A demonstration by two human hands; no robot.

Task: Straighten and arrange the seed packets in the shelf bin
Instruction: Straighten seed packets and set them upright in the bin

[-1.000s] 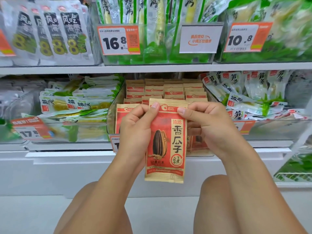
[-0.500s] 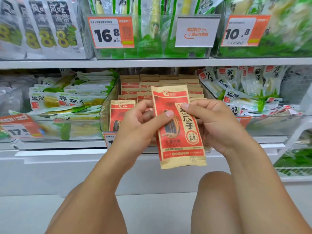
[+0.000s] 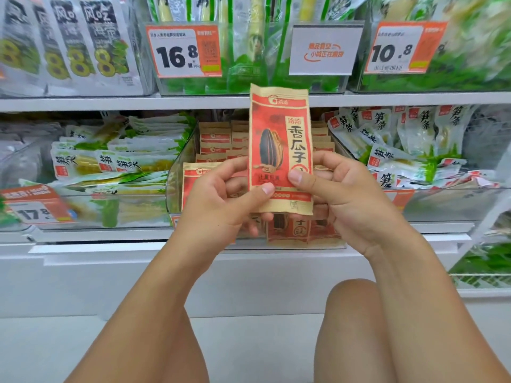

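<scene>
Packet (image 3: 280, 150) held upright in front of the bin (image 3: 177, 186), above the front row of packets (image 3: 195, 183); more stand in rows behind. Likely light, a thin crinkly paper-foil pouch with loose seeds inside: flexes easily, best taken by the lower edges or sides, not the middle. Left hand (image 3: 221, 200) pinches the lower left, thumb on the face, fingers behind. Right hand (image 3: 340, 189) pinches the lower right the same way. Both grips are clenched lightly on the packet, no crushing visible.
</scene>
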